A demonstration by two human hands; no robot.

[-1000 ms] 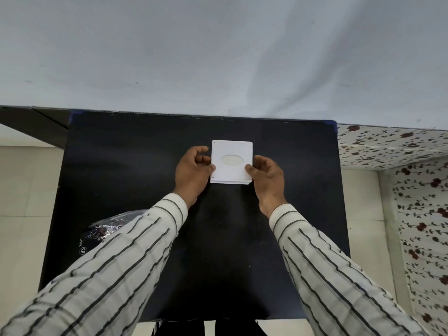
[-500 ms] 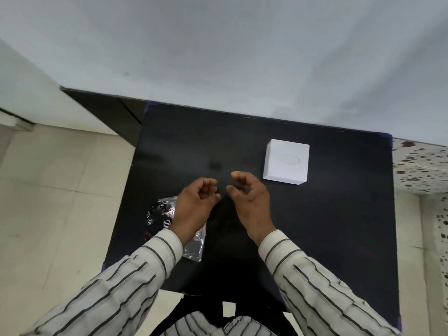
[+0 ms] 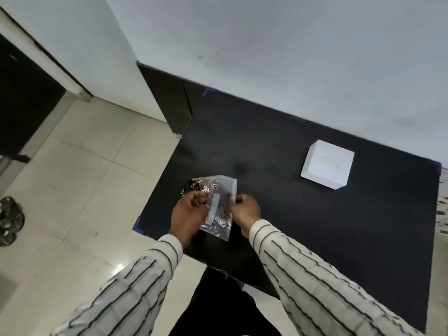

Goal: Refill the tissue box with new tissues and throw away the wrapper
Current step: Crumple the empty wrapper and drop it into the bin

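A white square tissue box [image 3: 327,164] with an oval slot on top stands on the black table [image 3: 278,146], at the far right. A clear printed plastic wrapper [image 3: 217,207] with a white strip down its middle is held just above the table's left front part. My left hand [image 3: 188,213] grips its left edge and my right hand [image 3: 244,209] pinches its right edge. The wrapper looks flat; I cannot tell whether anything is inside it.
The table stands against a pale wall [image 3: 291,57]. Left of it is a light tiled floor [image 3: 72,178], a dark doorway [image 3: 21,105] and dark footwear [image 3: 9,218] at the left edge. A flowered cloth [image 3: 442,214] shows at the right edge.
Both hands left the tissue box on the table, moved to the left front and took hold of the wrapper. The view swung left.
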